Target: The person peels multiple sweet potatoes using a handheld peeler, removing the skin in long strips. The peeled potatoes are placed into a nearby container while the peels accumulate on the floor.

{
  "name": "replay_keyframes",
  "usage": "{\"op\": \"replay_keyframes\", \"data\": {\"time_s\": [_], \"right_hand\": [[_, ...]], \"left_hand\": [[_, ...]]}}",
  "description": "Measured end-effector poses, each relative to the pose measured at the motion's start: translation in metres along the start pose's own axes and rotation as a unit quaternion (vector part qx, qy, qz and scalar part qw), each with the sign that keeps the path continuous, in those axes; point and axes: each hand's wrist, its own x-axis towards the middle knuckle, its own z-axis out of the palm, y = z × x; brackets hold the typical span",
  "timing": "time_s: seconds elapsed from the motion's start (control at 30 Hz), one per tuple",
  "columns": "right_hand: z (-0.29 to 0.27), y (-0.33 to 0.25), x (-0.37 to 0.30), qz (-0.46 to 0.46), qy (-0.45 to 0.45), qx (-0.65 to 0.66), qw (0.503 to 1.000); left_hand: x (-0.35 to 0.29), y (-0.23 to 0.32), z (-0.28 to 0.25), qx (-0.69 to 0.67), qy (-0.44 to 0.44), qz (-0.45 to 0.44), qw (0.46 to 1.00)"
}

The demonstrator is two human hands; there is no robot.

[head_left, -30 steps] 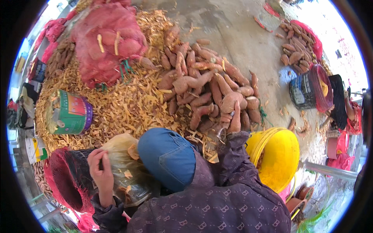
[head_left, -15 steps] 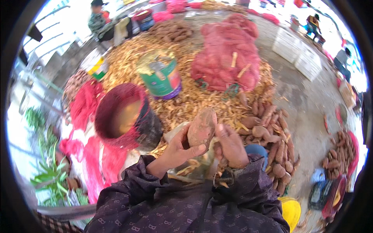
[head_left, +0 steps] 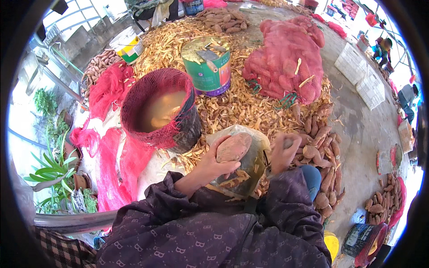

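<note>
A large unpeeled sweet potato (head_left: 233,147) rests in my left hand (head_left: 214,161), with the fingers wrapped round its lower left side. My right hand (head_left: 283,154) is curled closed a short way to the right, apart from the sweet potato. Something small and greyish shows between its fingers, too blurred to name. Below both hands, a pale plastic sheet (head_left: 257,138) across my lap carries a few peelings (head_left: 234,179). Beside my right hand lies a heap of unpeeled sweet potatoes (head_left: 328,152).
Front left stands a dark bucket (head_left: 190,134) lined with red netting, holding cloudy water and pale pieces. Behind it is a green tub (head_left: 203,73) with a blade-like tool on top. Peelings (head_left: 232,109) cover the ground. A full red net sack (head_left: 286,62) and white crates (head_left: 362,73) stand farther back.
My right hand has drawn away from the sweet potato to the right and closed. The left hand still holds the sweet potato, now tilted over and slightly lower. The whole view has shifted.
</note>
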Motion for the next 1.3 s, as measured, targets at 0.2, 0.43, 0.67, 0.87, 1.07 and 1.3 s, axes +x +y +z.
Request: {"op": "replay_keyframes", "data": {"time_s": [0.2, 0.43, 0.67, 0.87, 1.07, 1.3], "right_hand": [[0.0, -0.081, 0.042, 0.072, 0.107, 0.273, 0.953], [0.073, -0.066, 0.011, 0.151, -0.098, 0.283, 0.942], [-0.007, -0.003, 0.105, 0.085, 0.136, 0.261, 0.952], [0.065, -0.036, 0.024, 0.238, -0.1, 0.357, 0.898], [-0.015, 0.004, 0.102, 0.1, 0.205, 0.168, 0.959], [-0.051, 0.025, 0.069, 0.106, 0.122, 0.101, 0.982]], "left_hand": [[0.004, -0.002, -0.001, 0.252, 0.043, 0.028, 0.966], [0.013, -0.017, -0.008, 0.306, 0.003, 0.125, 0.944], [0.009, -0.006, -0.006, 0.294, 0.031, 0.061, 0.953], [0.032, 0.03, 0.027, 0.482, -0.158, 0.204, 0.837], [-0.009, 0.02, 0.008, 0.013, -0.053, 0.012, 0.998], [0.017, 0.024, 0.017, 0.015, 0.003, 0.003, 1.0]]}}
